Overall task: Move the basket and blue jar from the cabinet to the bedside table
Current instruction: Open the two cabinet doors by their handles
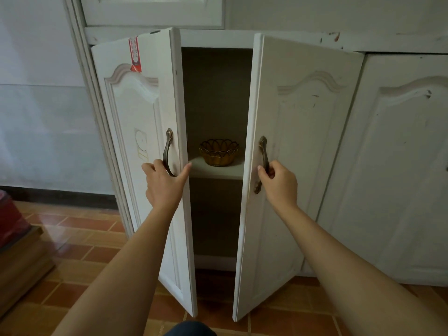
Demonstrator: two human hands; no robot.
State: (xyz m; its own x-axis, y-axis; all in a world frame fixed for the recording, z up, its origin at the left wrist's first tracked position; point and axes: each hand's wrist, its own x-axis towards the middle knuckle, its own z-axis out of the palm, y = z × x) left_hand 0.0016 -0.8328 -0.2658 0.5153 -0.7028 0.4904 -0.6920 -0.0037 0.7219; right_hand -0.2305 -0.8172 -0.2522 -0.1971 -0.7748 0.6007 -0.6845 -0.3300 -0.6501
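A golden wire basket with a scalloped rim stands on the middle shelf inside the white cabinet, seen through the gap between two half-open doors. My left hand grips the dark metal handle of the left door. My right hand is closed around the handle of the right door. No blue jar shows; the doors hide the sides of the shelf.
A further closed cabinet door lies to the right. A red sticker is on the left door's top. A wooden piece with a red object sits at the left on the tiled floor.
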